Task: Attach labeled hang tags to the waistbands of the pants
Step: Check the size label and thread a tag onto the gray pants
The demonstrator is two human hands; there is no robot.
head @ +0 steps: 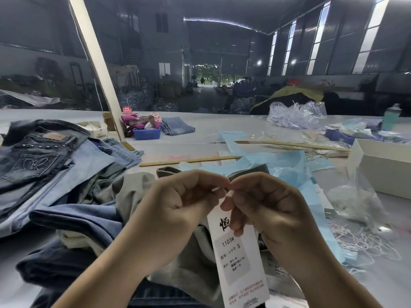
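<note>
A long white hang tag (239, 258) printed "1103# S" hangs in front of me over grey pants (133, 187) on the table. My right hand (266, 210) pinches the top of the tag. My left hand (178, 205) pinches a thin white string (216, 189) right beside it; the fingertips of both hands almost meet. The grey waistband (169, 171) shows just behind my hands. More jeans (73, 216) lie bunched under my left forearm.
A stack of blue jeans (42, 156) lies at the left. Light blue paper sheets (287, 161), a wooden ruler (189, 161), a white box (382, 167) and a clear bag with loose white strings (360, 201) lie at the right. A blue bin (146, 132) stands farther back.
</note>
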